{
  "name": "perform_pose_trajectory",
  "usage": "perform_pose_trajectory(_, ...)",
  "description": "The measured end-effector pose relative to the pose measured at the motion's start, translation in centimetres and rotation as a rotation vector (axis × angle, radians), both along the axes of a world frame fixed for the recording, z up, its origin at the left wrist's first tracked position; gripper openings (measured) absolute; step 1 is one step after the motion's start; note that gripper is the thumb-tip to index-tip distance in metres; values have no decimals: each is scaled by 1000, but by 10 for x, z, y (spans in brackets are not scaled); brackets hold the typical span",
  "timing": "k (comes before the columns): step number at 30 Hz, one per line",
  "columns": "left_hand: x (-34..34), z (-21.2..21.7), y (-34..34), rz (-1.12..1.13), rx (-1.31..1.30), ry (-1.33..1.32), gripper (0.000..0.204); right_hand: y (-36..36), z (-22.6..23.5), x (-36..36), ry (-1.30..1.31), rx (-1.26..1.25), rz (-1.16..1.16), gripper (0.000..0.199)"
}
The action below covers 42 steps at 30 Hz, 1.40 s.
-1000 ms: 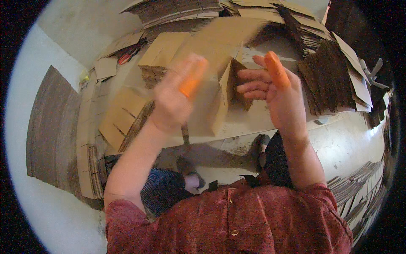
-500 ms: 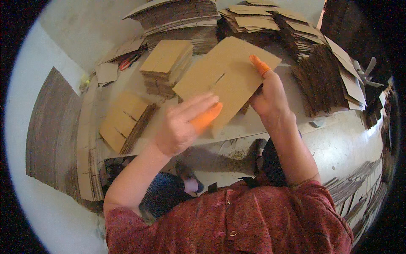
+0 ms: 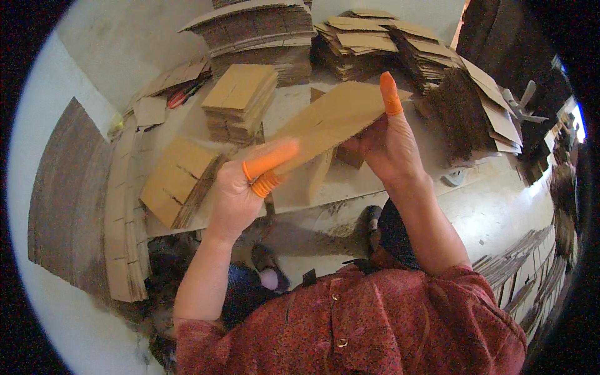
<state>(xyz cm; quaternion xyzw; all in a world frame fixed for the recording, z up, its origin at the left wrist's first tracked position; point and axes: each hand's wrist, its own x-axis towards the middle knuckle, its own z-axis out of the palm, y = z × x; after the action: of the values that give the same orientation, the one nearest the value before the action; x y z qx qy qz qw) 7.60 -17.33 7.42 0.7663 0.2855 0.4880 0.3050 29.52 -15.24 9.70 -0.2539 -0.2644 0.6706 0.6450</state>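
Between my two hands, above the table, is a tilted brown cardboard sheet (image 3: 337, 119) with a slit in its face. At its near left end, my left hand (image 3: 250, 178) closes on the edge, with orange covers on its thumb and a finger; motion blurs the fingertips. My right hand (image 3: 394, 140) grips the far right part, an orange-covered thumb on top and the other fingers hidden beneath. Under the sheet, more cardboard (image 3: 322, 172) shows in part; I cannot tell whether it is attached. Left of my hands lies a slanted stack of slotted cardboard (image 3: 178, 178).
A neat cardboard stack (image 3: 240, 94) stands on the table (image 3: 290, 103), with taller piles (image 3: 262, 37) behind it. More piles (image 3: 465, 106) line the right side. A red-handled tool (image 3: 180, 98) lies at the back left. Long cardboard bundles (image 3: 125, 219) stand at left.
The sheet has tipped from facing me broadly to a flatter, more edge-on angle. My left hand has turned, moving from the sheet's face to its left end.
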Motion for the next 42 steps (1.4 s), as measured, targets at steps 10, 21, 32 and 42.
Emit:
perform_pose_trajectory(10, 25, -2, -9, -72, -169, -134, 26, -13, -8, -10, -155, 134, -22, 46)
perform_pose_trajectory(21, 46, -6, -14, 67, 26, -281, 19, -25, -21, 5, -108, 238, 67, 41)
perform_pose_trajectory(32, 61, -15, -19, 98, -7, -319, 20, -32, -26, 13, -370, 247, 105, 37)
perform_pose_trajectory(42, 50, -20, -4, 164, 77, -449, 20, -45, -26, 15, -357, 84, -76, 21)
